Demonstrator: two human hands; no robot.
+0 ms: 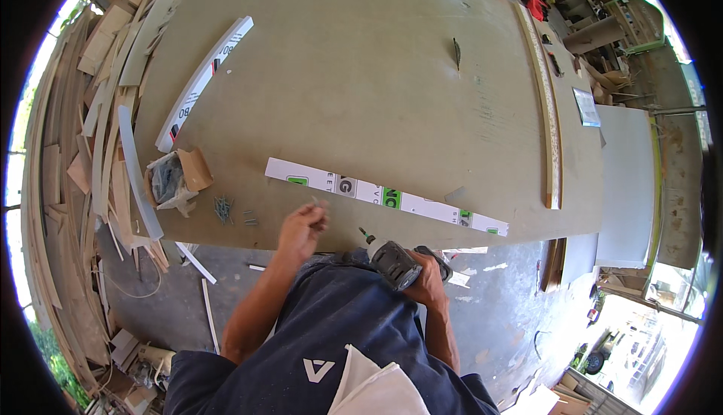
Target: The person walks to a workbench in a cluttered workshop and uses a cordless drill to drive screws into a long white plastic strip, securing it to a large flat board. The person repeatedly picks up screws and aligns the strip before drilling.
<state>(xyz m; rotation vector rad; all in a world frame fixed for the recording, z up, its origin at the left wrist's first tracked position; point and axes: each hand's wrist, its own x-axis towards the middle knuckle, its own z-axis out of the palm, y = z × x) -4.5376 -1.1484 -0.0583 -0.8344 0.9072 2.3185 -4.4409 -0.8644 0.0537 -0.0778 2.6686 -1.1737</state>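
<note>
My right hand (430, 278) grips a cordless drill (397, 264) at the table's near edge. The drill's bit points up and to the left, away from my body. To its left, my left hand (303, 228) is raised over the near edge with its fingers pinched together. Whatever those fingers hold is too small to make out. Just beyond both hands lies a long white strip (410, 202) with green and grey printed patches, slanting down to the right. Loose screws (223, 209) form a small pile left of my left hand, with several more (250, 218) beside it.
An opened cardboard box (197, 170) with a plastic bag stands at the left of the large table (339, 99). Another white strip (203, 87) lies behind it. A long wooden strip (544, 106) lies along the right side. Stacked boards (53, 212) line the left.
</note>
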